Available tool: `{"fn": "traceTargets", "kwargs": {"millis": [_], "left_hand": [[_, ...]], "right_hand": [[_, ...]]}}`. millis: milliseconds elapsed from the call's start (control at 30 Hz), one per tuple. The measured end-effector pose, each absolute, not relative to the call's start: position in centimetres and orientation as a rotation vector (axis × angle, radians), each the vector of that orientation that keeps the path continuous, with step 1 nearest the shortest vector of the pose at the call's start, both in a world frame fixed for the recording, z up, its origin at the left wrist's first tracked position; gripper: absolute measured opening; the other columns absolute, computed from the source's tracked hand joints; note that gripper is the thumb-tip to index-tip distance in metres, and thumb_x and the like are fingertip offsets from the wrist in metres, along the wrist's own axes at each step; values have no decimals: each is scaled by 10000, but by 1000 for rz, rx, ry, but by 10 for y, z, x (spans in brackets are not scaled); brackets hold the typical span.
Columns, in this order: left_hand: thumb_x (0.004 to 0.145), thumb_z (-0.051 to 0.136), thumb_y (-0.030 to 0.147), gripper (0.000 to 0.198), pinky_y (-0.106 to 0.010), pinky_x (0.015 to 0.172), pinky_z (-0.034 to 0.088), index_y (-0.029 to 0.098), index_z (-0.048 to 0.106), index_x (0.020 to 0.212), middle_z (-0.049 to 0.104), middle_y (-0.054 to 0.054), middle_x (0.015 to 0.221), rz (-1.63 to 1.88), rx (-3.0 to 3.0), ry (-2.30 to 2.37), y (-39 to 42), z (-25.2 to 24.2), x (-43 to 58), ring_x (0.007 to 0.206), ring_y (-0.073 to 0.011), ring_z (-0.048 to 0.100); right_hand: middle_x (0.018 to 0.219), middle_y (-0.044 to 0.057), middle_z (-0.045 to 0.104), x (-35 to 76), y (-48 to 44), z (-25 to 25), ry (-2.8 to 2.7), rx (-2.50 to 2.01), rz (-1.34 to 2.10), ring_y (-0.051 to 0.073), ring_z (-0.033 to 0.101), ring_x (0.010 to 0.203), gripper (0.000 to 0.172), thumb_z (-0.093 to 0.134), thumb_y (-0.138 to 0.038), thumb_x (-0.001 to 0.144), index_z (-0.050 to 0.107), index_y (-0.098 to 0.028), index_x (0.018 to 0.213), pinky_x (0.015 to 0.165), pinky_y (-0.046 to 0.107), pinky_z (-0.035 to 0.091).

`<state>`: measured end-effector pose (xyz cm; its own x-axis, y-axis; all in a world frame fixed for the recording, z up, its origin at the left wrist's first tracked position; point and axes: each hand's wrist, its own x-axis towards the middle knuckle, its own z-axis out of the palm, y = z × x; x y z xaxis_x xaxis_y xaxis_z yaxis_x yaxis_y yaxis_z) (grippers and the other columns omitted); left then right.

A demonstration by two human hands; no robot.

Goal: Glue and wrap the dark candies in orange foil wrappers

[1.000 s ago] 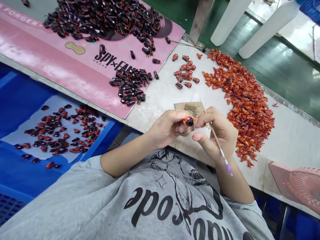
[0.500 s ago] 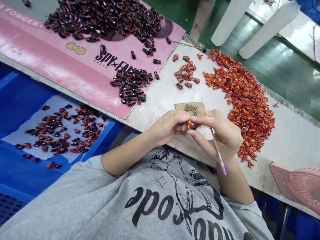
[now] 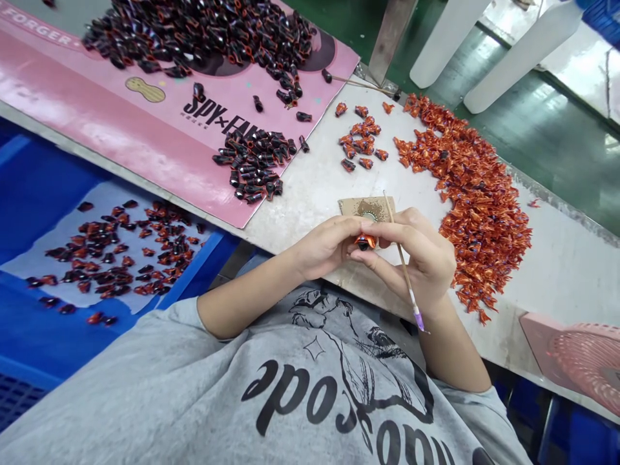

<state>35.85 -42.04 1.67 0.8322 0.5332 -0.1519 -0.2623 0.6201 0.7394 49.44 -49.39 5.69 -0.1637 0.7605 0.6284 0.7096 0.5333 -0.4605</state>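
My left hand [image 3: 325, 244] is closed, its fingertips on a small glossy orange-and-black plastic piece [image 3: 365, 242]. Thumb and forefinger of my right hand [image 3: 420, 257] meet the same piece from the other side. A thin wooden stick [image 3: 403, 266] with a purple end slants through the fingers of my right hand, purple end toward my body. Just beyond the fingertips lies a stained cardboard piece [image 3: 349, 205] bearing a round cap-like disc [image 3: 371, 216], partly hidden by my hands.
Orange pieces [image 3: 479, 213] form a heap at the right, with several loose ones [image 3: 361, 137] nearby. Black-and-orange pieces [image 3: 256, 166] lie on a pink printed mat [image 3: 145, 145]. More sit on white paper in a blue tray [image 3: 29, 310]. A pink fan [image 3: 588, 361] stands at right.
The piece has turned in my fingers and moved slightly left, its black end now facing my body. My right hand and the stick have shifted left too.
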Motion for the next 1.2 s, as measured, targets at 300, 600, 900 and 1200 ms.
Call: {"fn": "traceTargets", "kwargs": {"millis": [300, 600, 900, 1200], "left_hand": [[697, 686, 378, 225, -217, 537, 472, 197, 556, 666, 519, 31, 627, 305, 580, 437, -424, 15, 363, 558, -81, 467], [706, 635, 362, 236, -238, 531, 478, 213, 464, 643, 444, 46, 564, 194, 473, 376, -431, 19, 365, 505, -86, 445], [681, 726, 290, 235, -188, 599, 504, 183, 517, 681, 532, 60, 606, 195, 261, 421, -437, 25, 362, 524, -52, 475], [713, 645, 248, 137, -183, 557, 480, 168, 547, 662, 596, 35, 637, 276, 209, 441, -436, 28, 366, 553, -69, 541]], "right_hand": [[752, 20, 613, 491, -494, 53, -1865, -1222, -35, 157, 582, 658, 119, 715, -278, 908, 646, -194, 955, 597, 298, 511], [748, 21, 586, 482, -498, 54, -1775, -1194, -67, 166, 569, 676, 128, 686, -318, 927, 638, -200, 932, 588, 310, 486], [735, 18, 577, 481, -499, 54, -1745, -1199, -98, 170, 574, 680, 129, 693, -314, 923, 643, -196, 914, 608, 317, 486], [779, 25, 657, 489, -497, 57, -1832, -1199, 33, 165, 616, 678, 158, 761, -238, 869, 650, -197, 973, 605, 309, 518]]}}
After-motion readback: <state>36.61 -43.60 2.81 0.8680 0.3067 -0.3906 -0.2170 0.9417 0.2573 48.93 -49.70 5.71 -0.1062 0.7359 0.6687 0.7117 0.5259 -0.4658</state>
